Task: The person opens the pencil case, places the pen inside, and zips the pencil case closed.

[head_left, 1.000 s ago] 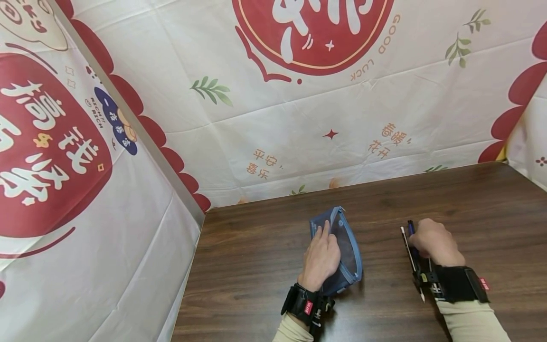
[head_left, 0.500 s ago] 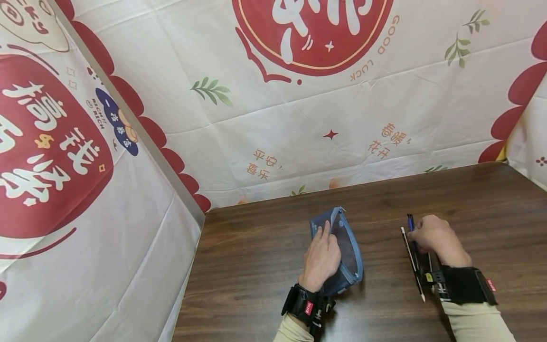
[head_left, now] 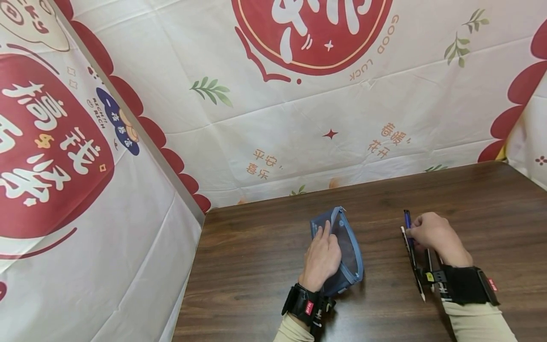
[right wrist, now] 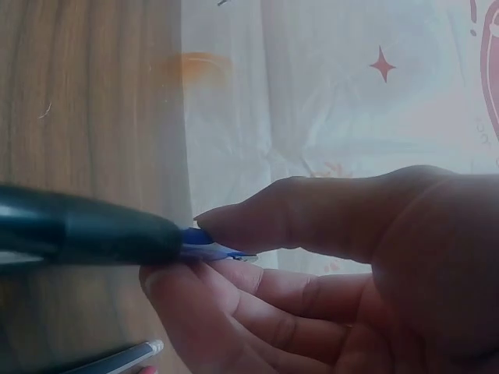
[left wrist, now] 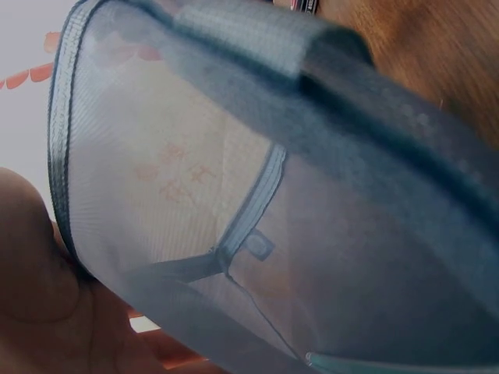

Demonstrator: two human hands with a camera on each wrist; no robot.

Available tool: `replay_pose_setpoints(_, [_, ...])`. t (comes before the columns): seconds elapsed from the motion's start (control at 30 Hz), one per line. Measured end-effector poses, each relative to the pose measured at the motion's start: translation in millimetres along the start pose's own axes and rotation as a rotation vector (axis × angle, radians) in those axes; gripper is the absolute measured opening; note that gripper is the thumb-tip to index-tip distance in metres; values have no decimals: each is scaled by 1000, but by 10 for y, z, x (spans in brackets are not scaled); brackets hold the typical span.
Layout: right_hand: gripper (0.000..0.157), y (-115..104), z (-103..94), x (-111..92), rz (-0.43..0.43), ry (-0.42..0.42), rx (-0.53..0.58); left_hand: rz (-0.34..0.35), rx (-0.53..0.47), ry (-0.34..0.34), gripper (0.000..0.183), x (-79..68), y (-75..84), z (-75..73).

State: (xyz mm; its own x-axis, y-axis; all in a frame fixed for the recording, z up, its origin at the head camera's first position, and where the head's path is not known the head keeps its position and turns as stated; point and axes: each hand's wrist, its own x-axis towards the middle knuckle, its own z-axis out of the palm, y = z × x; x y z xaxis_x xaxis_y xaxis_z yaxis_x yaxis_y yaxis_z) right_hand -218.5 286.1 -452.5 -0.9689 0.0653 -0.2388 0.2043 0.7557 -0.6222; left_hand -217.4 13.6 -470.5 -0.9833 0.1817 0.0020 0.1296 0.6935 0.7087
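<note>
My left hand (head_left: pixel 321 261) holds a blue mesh pencil pouch (head_left: pixel 349 247) with zipped edges, fingers spread along its left side. The left wrist view looks through the pouch's see-through mesh (left wrist: pixel 179 187), with the thumb and palm at its left edge. Farther right, my right hand (head_left: pixel 435 235) pinches a pen (head_left: pixel 407 219) with a blue end. Up close in the right wrist view, the pen's dark barrel (right wrist: pixel 93 230) points left, its blue part between thumb and fingers. Alongside lies a black pencil (head_left: pixel 412 261) with a white eraser end, also visible as a pencil (right wrist: pixel 117 361) below the pen.
Both hands work over a dark wood table (head_left: pixel 252 266). Another slim stick (head_left: pixel 429 260) lies partly hidden by the right wrist. Printed cloth (head_left: pixel 273 114) hangs behind the table, and a second cloth panel (head_left: pixel 128 247) stands on the left.
My right hand has shifted slightly up and the pen has come along, more of its blue end showing above the pencil. The left hand and pouch have stayed put.
</note>
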Motion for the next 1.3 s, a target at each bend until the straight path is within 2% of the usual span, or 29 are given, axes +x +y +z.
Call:
replay_pose_setpoints(0.57, [24, -42, 0, 19, -18, 24, 26, 1, 10, 0, 51, 13, 3, 2])
replay_pose_setpoints(1.0, [28, -72, 34, 19, -90, 12, 116, -3, 7, -7, 51, 20, -1, 9])
replay_pose_setpoints(1.3, [32, -166, 48, -24, -133, 4, 81, 2, 6, -2, 51, 28, -6, 2])
